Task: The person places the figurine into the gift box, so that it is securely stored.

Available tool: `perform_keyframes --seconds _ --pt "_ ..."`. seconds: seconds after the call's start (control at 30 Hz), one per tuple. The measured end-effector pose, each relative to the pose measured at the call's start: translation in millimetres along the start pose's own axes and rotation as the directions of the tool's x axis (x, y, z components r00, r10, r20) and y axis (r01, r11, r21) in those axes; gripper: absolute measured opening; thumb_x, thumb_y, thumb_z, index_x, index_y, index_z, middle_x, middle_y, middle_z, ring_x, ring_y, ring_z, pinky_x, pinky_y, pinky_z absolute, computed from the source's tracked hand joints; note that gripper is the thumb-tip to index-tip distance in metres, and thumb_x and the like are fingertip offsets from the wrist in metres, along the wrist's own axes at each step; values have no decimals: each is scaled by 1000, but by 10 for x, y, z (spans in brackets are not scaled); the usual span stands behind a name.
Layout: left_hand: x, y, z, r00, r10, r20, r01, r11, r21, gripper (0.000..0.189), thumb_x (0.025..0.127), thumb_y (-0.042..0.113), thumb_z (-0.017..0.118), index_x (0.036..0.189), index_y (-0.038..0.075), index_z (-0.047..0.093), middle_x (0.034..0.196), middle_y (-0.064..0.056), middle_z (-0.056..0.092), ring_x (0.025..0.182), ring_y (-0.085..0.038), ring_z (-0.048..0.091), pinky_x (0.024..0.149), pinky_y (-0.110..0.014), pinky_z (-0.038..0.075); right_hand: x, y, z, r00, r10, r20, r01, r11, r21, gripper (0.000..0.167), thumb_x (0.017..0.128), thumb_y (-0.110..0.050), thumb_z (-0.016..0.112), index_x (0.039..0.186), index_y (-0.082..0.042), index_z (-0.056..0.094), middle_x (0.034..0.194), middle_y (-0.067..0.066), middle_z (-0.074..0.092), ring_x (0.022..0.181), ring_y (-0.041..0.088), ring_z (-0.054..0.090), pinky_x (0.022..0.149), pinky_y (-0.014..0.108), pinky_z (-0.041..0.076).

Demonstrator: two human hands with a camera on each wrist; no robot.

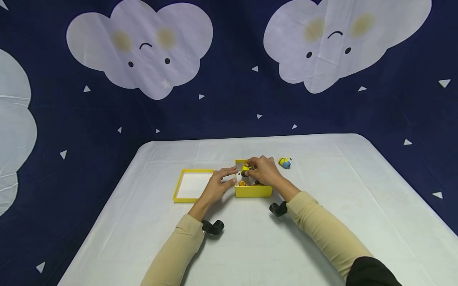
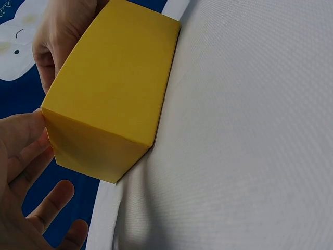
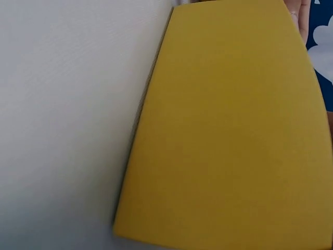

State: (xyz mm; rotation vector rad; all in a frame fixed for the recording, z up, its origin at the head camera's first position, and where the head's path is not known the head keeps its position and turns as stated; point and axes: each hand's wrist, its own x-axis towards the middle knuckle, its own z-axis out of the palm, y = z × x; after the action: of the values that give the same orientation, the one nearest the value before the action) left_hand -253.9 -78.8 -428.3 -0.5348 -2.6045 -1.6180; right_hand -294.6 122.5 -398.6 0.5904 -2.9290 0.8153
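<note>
A yellow box [image 1: 253, 192] with a white inside stands upright on the table, its top uncovered. My right hand [image 1: 265, 171] reaches over it and pinches a small yellow-and-black toy figure [image 1: 245, 168] between thumb and fingers. Inside, near the front wall, lie an orange-yellow figure [image 1: 242, 183] and a dark piece partly covered by the hand. With fingers fairly straight, my left hand [image 1: 216, 186] touches the box's left side. The left wrist view has those fingers [image 2: 31, 122] at the box corner. In the right wrist view the box wall [image 3: 223, 130] hides most of the right hand.
Left of the box lies a shallow yellow lid [image 1: 193, 171], white inside, partly behind the left hand. A yellow-and-blue toy figure [image 1: 285, 162] lies on the white table [image 1: 243, 246] to the right. Behind the table hangs a dark blue cloth [image 1: 229, 115] with clouds.
</note>
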Motion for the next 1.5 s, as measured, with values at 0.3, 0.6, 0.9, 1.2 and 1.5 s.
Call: perform_keyframes --seconds 0.3,0.6,0.9,1.2,1.5 --pt "-26 68 -12 1000 7 5 -6 1000 -11 35 91 14 61 125 6 60 139 1 54 133 -26 39 108 -52 33 39 38 69 999 -41 16 42 997 -57 40 86 -31 69 121 -14 64 111 3 72 100 23 59 84 41 32" --pt "-152 403 -103 999 4 47 -4 1000 -3 37 93 15 59 127 0 58 141 -12 50 136 -33 36 114 -54 25 53 0 80 999 -23 38 27 993 -113 38 84 -34 70 119 -17 65 109 0 72 104 25 60 83 41 30" --pt "-88 249 -55 999 10 31 -9 1000 -17 36 92 8 58 127 -2 57 141 -12 50 137 -35 35 117 -55 15 68 -38 91 998 5 57 5 985 -173 39 85 -35 69 120 -19 65 112 -1 71 103 24 59 82 40 31" --pt "-9 -18 21 999 29 -17 -29 999 -13 34 91 14 62 124 9 62 138 0 55 135 -26 39 119 -52 14 59 -73 87 996 26 85 -5 971 -240 39 87 -37 66 122 -19 63 114 -2 70 105 24 59 83 39 32" --pt "-8 -1 17 1000 15 -6 -15 1000 19 35 91 17 62 125 8 61 139 2 53 132 -24 41 113 -52 28 59 -65 102 996 24 86 0 964 -267 40 88 -38 64 123 -20 63 116 -4 69 102 22 59 79 38 31"
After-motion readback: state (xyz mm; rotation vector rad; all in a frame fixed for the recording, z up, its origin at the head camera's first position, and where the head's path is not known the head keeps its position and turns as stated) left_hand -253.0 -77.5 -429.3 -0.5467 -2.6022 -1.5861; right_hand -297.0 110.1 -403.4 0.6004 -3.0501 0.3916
